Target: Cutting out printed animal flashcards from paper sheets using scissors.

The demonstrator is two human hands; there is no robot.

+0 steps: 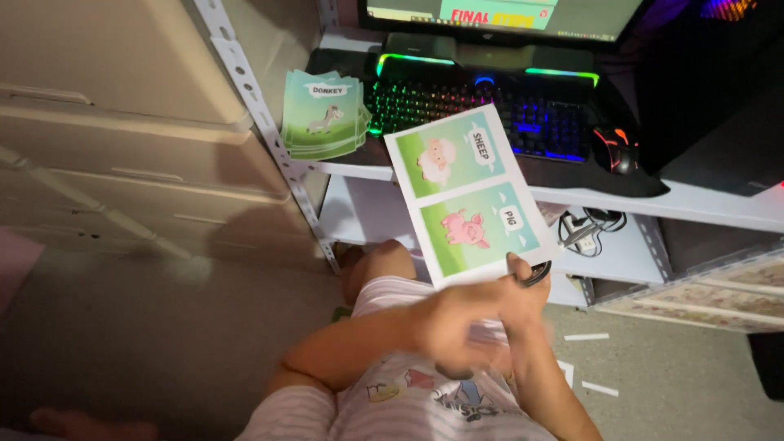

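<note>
A white sheet point(469, 196) printed with a sheep picture above a pig picture is held up in front of the desk. My right hand point(523, 294) grips its lower right corner, thumb on the paper, with a black looped handle point(536, 273), likely scissors, at its fingers. Just below the sheet's bottom edge is my left hand point(457, 327), blurred by motion, so its grip cannot be made out. A stack of green animal cards point(322, 114) with a donkey picture on top lies on the desk's left end.
A rainbow-lit keyboard point(482, 102), a black mouse point(614, 147) and a monitor point(498, 16) sit on the white desk point(710, 204). Beige drawers point(122, 131) stand at left. Cables point(584, 229) lie on the lower shelf. White paper strips point(588, 336) lie on the floor.
</note>
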